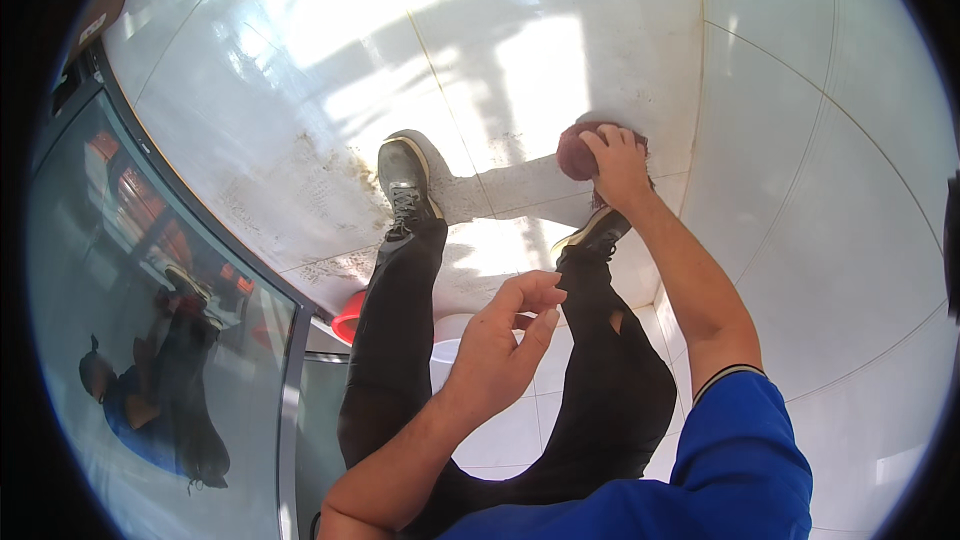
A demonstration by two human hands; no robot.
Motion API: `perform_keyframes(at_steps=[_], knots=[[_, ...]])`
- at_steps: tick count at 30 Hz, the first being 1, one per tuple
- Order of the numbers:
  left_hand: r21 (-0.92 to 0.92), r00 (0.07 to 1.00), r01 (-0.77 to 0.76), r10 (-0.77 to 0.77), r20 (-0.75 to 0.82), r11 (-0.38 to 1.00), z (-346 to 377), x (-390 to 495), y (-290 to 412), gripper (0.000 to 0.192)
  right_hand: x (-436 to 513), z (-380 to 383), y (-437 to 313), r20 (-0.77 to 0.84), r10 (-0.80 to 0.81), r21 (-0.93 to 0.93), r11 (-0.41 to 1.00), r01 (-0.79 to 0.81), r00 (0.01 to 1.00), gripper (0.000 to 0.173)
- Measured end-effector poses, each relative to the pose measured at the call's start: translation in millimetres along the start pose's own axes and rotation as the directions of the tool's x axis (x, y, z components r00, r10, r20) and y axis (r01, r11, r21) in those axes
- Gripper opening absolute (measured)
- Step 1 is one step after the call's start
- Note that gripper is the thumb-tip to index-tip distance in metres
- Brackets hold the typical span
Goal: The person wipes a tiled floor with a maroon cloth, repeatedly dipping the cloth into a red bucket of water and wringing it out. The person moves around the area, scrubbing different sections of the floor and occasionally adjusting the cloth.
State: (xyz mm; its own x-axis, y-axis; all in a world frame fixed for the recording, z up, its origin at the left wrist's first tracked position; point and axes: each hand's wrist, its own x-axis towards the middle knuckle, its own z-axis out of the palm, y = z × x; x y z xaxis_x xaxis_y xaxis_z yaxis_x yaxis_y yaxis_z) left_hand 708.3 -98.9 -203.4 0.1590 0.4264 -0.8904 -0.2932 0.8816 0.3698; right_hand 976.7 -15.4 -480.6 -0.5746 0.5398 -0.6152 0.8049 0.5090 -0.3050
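My right hand [621, 165] grips a bunched reddish-brown cloth [579, 154], pressed on the white tiled floor [540, 112] just beyond my right shoe [600, 232]. My left hand [510, 337] is raised above the gap between my legs, fingers loosely curled and apart, with nothing in it. My left shoe [405, 172], grey with laces, stands on the floor. Brownish dirt marks [322, 172] lie on the tiles to the left of that shoe. Bright sunlight patches fall across the floor beyond.
At the left a glass panel with a dark metal frame [289, 390] reflects a person. A red basin [349, 317] and a white basin [450, 337] are partly hidden behind my legs. A tiled wall [787, 165] rises along the right. A brown object [101, 7] is at the upper left.
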Motion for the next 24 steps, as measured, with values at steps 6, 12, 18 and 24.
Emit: perform_keyframes(at_steps=[6,12,18,24], knots=[[-0.043,0.999,0.038,-0.039,-0.011,0.998,6,0,7,0.04,131,-126,32,-0.329,-0.115,-0.087,0.992,0.091,0.937,0.066],[-0.007,0.999,0.033,-0.033,-0.019,0.999,4,1,-1,0.035,188,-102,52,-0.417,-0.007,-0.151,0.987,-0.062,0.909,0.07],[-0.047,0.986,-0.05,0.042,-0.164,0.998,-10,0,41,0.039,49,42,59,-0.348,0.189,0.09,0.982,-0.168,0.918,0.072],[0.223,0.975,-0.107,0.146,-0.168,0.969,-26,48,38,0.038,-55,62,74,-0.017,0.397,0.186,0.903,-0.388,0.917,0.075]])
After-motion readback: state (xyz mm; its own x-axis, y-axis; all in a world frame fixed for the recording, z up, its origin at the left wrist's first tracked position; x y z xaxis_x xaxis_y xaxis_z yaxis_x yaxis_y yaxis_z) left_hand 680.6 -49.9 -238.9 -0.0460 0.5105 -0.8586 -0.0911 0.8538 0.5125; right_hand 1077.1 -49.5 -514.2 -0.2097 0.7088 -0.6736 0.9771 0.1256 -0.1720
